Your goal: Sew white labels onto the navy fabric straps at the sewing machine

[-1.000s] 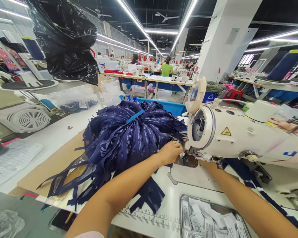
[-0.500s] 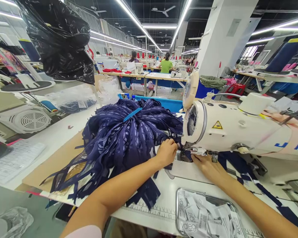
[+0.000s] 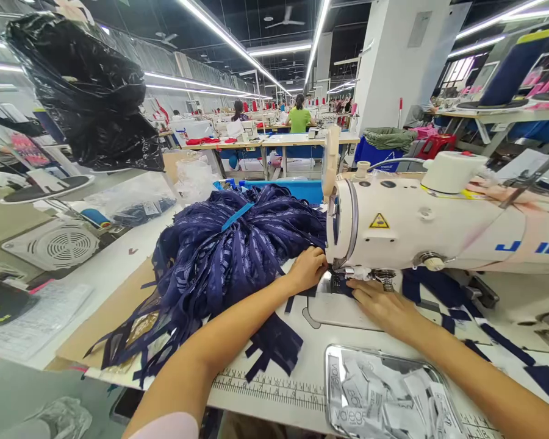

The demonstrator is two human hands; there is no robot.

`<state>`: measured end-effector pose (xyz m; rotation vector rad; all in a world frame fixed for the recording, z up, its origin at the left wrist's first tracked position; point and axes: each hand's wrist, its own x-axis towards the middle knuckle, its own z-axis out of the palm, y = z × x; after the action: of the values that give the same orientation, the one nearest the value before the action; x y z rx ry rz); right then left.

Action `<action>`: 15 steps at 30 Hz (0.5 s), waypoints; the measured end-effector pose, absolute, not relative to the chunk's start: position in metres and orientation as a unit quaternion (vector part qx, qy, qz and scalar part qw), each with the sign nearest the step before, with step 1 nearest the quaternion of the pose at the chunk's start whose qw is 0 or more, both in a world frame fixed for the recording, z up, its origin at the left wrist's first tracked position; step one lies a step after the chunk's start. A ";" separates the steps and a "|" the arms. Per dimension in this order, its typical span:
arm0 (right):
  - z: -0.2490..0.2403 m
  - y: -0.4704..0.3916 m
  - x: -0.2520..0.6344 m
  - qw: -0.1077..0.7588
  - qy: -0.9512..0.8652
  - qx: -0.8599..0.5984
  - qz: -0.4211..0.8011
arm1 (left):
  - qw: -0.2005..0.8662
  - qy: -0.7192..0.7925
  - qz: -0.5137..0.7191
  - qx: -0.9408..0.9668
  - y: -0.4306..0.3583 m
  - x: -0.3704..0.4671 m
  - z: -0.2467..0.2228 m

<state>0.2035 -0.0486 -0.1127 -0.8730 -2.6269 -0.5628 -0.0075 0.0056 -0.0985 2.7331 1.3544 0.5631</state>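
A white sewing machine (image 3: 402,219) stands at the right, its head over the needle plate. Left of the needle, my left hand (image 3: 308,268) has its fingers curled and pinched on navy fabric strips beside the machine head. My right hand (image 3: 377,299) lies just right of the presser foot, thumb and fingertips closed on a small navy fabric piece (image 3: 342,285) at the needle plate. A big bundle of navy lace-trimmed strips (image 3: 251,262), bound by a bright blue tie (image 3: 236,217), spreads beside my left forearm. The fingertips are partly hidden.
A clear tray (image 3: 328,396) of printed white labels sits at the front, near a printed ruler scale (image 3: 274,390). Navy strips (image 3: 507,341) trail behind my right arm. Black plastic (image 3: 86,91) hangs at left. Other people work at tables farther back.
The camera view has shifted slightly. My right hand's fingers have moved a little left and lie flatter by the presser foot; my left hand stays by the needle.
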 end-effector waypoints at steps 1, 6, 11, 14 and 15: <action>-0.112 -0.051 0.201 0.152 -0.916 -0.311 -0.204 | 0.016 0.430 0.182 0.884 0.008 -0.007 -0.099; -0.111 -0.058 0.194 0.131 -0.905 -0.339 -0.223 | -0.006 0.431 0.187 0.883 0.013 -0.006 -0.102; -0.108 -0.060 0.190 0.121 -0.897 -0.354 -0.236 | -0.019 0.438 0.182 0.880 0.013 -0.004 -0.100; -0.107 -0.061 0.188 0.116 -0.894 -0.361 -0.239 | -0.022 0.442 0.175 0.879 0.013 -0.003 -0.098; -0.106 -0.061 0.187 0.116 -0.893 -0.364 -0.238 | -0.023 0.443 0.174 0.879 0.013 -0.003 -0.098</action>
<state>0.1873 -0.0612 -0.1064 -1.0648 -2.6168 -0.6960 -0.0026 0.0130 -0.0981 2.8034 1.4133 0.5542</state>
